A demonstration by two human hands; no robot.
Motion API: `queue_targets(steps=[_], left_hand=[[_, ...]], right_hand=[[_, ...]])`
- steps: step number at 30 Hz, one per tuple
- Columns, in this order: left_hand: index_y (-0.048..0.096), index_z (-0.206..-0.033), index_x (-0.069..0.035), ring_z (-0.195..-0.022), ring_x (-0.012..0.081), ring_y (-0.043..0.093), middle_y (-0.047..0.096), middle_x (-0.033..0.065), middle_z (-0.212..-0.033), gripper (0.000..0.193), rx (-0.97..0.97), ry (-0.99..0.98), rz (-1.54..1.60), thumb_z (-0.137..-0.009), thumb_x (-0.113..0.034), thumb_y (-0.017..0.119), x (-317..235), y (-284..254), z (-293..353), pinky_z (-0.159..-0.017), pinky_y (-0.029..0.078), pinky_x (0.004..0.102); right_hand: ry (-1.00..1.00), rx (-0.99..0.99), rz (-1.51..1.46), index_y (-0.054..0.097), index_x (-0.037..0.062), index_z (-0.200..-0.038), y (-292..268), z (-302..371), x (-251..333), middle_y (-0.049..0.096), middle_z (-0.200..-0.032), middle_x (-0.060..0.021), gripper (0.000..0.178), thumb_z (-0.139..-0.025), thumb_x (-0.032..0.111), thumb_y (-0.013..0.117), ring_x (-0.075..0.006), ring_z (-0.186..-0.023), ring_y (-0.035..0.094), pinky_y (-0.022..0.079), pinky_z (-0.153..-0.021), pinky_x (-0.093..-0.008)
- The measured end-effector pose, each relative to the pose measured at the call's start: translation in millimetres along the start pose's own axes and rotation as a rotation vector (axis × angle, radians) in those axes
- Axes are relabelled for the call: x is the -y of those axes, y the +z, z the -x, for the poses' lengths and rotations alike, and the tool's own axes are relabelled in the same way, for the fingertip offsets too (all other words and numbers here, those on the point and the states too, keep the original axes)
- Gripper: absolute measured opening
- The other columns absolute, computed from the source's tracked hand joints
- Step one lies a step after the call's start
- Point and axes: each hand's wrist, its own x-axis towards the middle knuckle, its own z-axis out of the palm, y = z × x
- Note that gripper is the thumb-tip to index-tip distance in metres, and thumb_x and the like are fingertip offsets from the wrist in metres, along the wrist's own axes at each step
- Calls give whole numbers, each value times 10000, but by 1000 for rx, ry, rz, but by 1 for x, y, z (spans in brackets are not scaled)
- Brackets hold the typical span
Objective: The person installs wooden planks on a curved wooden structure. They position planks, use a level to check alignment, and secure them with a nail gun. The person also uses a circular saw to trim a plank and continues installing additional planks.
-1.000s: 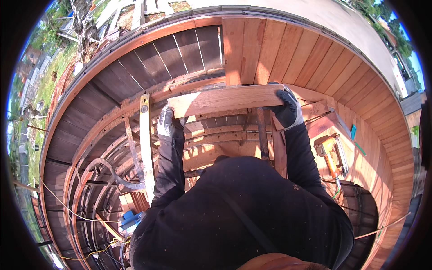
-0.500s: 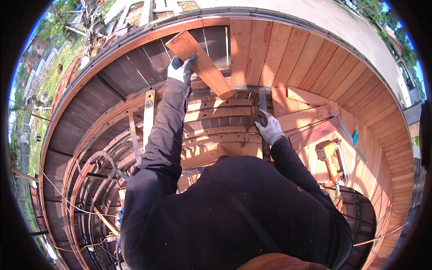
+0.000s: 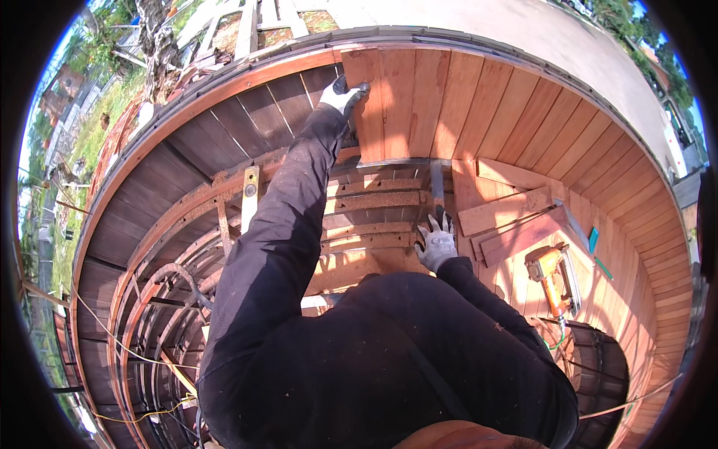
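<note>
At the left end of the row of reddish boards (image 3: 467,97), my left hand (image 3: 344,96), in a white and dark glove, grips a flat wooden board (image 3: 364,123) by its left edge. The board lies alongside the row, its far end close to the curved outer rim. My right hand (image 3: 436,245), gloved too, is open with fingers spread. It rests near a dark metal bar (image 3: 437,183) that runs from the row toward me. To its right lie loose board pieces (image 3: 520,238).
An orange nail gun (image 3: 552,278) with a hose lies on the boards at right. A yellowish level (image 3: 250,196) stands left of my left arm. Curved wooden ribs (image 3: 374,202) with gaps between them lie below; dark panels (image 3: 232,123) line the left side.
My left hand has moved right and away from me, turning the slanted board until it lies along the row. My right hand has drawn nearer to me and spread its fingers.
</note>
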Motion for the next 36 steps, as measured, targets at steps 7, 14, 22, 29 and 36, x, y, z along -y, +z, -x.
queue_targets(steps=[7,14,22,29,36], left_hand=[[610,-1169,-17,-933,148,628,678,54,-1056,393,-26,-158,-88,-825,-147,751,-13,24,16,-835,499,297],[639,-1080,-14,-885,148,649,688,55,-988,294,-16,-73,-72,-839,-157,727,-4,22,15,-802,515,290],[634,-1111,-19,-909,146,645,685,58,-1010,318,27,-158,-116,-840,-158,724,-8,15,9,-824,511,294],[631,-1120,-14,-930,147,635,681,55,-1026,355,29,-175,-202,-841,-209,732,-14,17,13,-840,499,295],[624,-1148,-46,-907,214,647,695,104,-1026,458,86,-364,-644,-792,-298,762,2,16,27,-819,495,325]], right_hand=[[5,-52,22,566,112,-1275,3,0,1,382,-1456,-175,532,-827,391,626,-478,-1400,183,157,-1136,-601],[27,-40,-24,589,99,-1232,-6,1,5,392,-1458,-163,472,-839,359,600,-460,-1405,195,165,-1141,-594],[27,-41,-8,581,96,-1233,-10,0,7,429,-1434,-157,471,-849,368,585,-465,-1403,198,161,-1145,-587],[7,-77,-12,606,100,-1220,1,-1,3,414,-1433,-176,492,-822,388,629,-471,-1400,194,168,-1137,-593],[84,-21,-166,559,79,-1265,-93,-24,26,605,-1223,-176,519,-855,393,603,-337,-1225,514,287,-1115,-497]])
